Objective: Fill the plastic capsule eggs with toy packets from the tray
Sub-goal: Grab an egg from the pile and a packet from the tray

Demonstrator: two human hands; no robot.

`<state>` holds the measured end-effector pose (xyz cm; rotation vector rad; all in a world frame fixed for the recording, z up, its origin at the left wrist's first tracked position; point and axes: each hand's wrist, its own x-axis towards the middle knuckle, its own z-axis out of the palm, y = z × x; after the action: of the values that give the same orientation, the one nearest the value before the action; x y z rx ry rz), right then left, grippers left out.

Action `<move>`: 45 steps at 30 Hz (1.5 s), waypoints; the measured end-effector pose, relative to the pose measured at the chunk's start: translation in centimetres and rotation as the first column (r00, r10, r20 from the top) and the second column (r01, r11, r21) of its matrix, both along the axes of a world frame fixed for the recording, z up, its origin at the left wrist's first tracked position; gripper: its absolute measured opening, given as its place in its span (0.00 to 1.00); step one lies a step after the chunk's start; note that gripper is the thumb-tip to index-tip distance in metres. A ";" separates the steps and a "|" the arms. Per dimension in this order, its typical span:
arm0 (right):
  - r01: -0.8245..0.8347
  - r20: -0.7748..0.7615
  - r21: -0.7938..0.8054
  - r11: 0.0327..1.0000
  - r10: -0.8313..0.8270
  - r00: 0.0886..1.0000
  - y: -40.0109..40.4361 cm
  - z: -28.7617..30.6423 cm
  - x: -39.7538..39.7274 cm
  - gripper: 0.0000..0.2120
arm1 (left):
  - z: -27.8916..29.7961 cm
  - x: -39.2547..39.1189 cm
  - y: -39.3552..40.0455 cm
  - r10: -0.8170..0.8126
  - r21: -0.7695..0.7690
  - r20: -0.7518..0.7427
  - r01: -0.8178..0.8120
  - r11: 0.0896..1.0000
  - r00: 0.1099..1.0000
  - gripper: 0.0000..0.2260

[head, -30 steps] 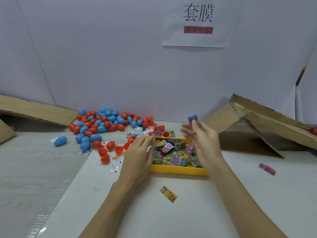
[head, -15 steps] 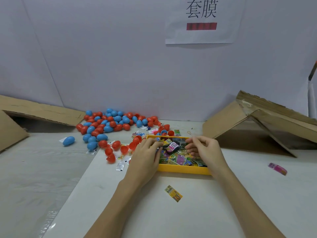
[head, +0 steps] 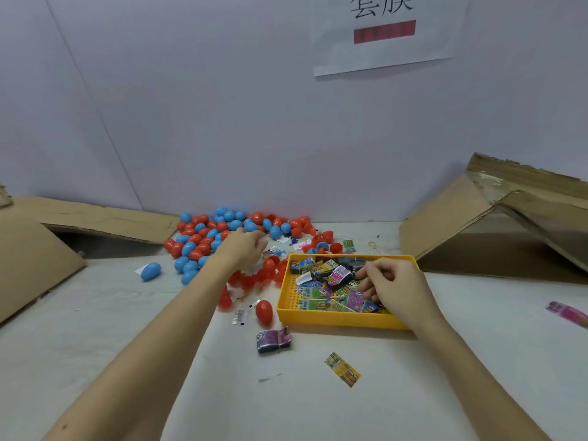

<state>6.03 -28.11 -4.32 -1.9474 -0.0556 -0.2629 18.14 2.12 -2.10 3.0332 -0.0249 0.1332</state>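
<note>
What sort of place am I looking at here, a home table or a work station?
Most likely a small packing station: a heap of red and blue capsule eggs, a yellow tray of toy packets, opened cardboard boxes at the sides, and a printed sign on the wall.

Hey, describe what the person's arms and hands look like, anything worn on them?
Both forearms are bare as far as the frame shows: no sleeves, gloves, watch or bracelets visible. The left hand and right hand show no rings that can be made out. The left hand is motion-blurred, so fine detail there is unclear.
</note>
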 end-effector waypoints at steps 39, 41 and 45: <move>-0.137 0.317 -0.055 0.989 0.147 0.937 1.3 0.9 -2.7 0.10 | -2.7 -14.3 -11.6 -0.327 -0.509 0.485 0.565 0.649 0.811 0.12; -0.155 0.317 -0.050 0.987 0.163 0.934 1.5 0.8 -2.8 0.11 | -2.7 -14.3 -11.5 -0.296 -0.518 0.462 0.525 0.676 0.836 0.14; -0.123 0.311 -0.105 0.987 0.150 0.938 2.0 0.3 -2.6 0.09 | -2.7 -14.2 -11.4 -0.243 -0.515 0.479 0.495 0.700 0.843 0.17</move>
<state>3.40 -26.12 -4.01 -1.9568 -0.4192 -0.4873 3.90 -9.32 -4.84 2.2250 -0.5281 0.5662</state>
